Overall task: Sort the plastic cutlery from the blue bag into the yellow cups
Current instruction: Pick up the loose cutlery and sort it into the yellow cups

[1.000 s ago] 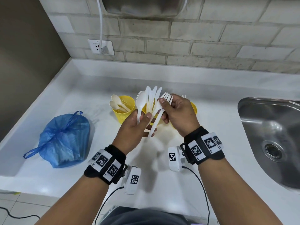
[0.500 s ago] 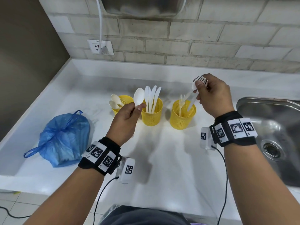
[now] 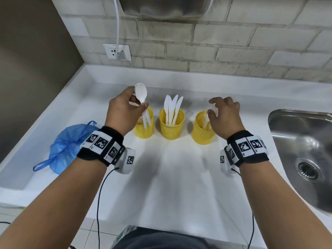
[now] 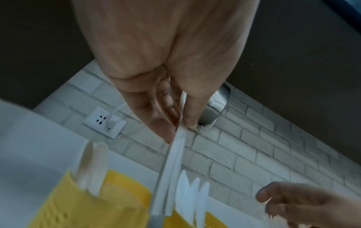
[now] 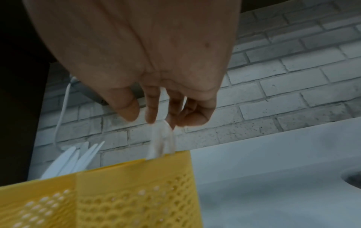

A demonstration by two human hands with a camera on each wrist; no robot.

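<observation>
Three yellow mesh cups stand in a row on the white counter. My left hand [image 3: 138, 103] pinches a couple of white spoons [image 3: 141, 91] by the necks, bowls up, with their handles reaching down into the left cup [image 3: 143, 127]. In the left wrist view, thumb and fingers of that left hand [image 4: 175, 128] squeeze the spoon handles [image 4: 171, 162]. The middle cup [image 3: 172, 126] holds several white knives [image 3: 171, 106]. My right hand [image 3: 213, 106] hovers over the right cup [image 3: 202, 133], fingers loose. Blurred white forks [image 5: 162, 140] sit just under the fingertips at the right cup's rim [image 5: 136, 185]. The knotted blue bag [image 3: 70, 146] lies at the left.
A steel sink [image 3: 301, 141] is set into the counter at the right. On the brick wall behind are a socket [image 3: 116, 51] with a white cable and a metal appliance [image 3: 165, 6]. Wrist-camera cables hang over the counter's front edge.
My right hand came down from above the right cup to its rim and loosened off the forks. My left hand carried the spoons left and lowered their handles into the left cup.
</observation>
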